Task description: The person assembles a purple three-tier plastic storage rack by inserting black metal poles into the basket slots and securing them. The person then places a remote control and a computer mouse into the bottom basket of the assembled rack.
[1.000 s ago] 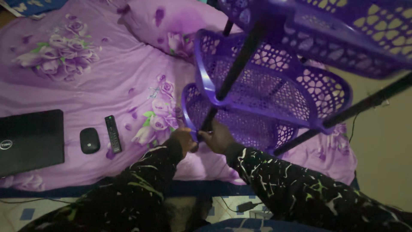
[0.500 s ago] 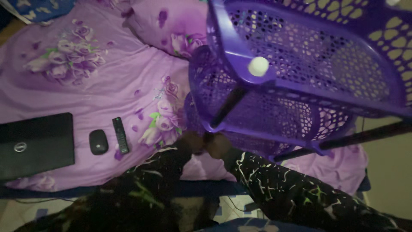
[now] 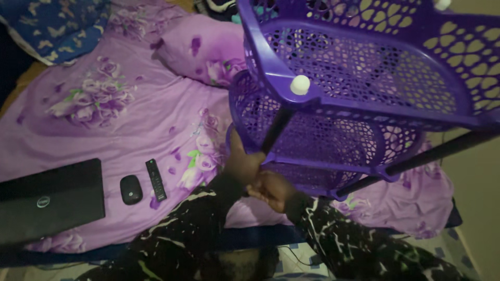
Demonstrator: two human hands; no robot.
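A purple plastic rack (image 3: 364, 78) of stacked, perforated baskets lies tipped on its side over the near edge of a bed (image 3: 104, 130) covered in a lilac flowered sheet, with its top tier looming close to the camera and its lower tiers receding toward the hands. Its long axis runs from the hands up and to the right, along the dark poles (image 3: 273, 132) that join the tiers. The left hand (image 3: 242, 164) is wrapped around the lower end of the nearest pole, just under the rim of the lowest basket, fingers closed on it. The right hand (image 3: 271, 188) sits just below and right of the left, touching or nearly touching it; in the dim light it seems curled at the foot of the same pole, but whether it grips anything cannot be told. So the rack rises above and beyond both hands, and the left is the nearer to its body. A white cap (image 3: 300, 85) marks a pole end on the upper tier. To the left lie a remote (image 3: 155, 179), a mouse (image 3: 130, 189) and a closed laptop (image 3: 49, 200), well apart from the rack.
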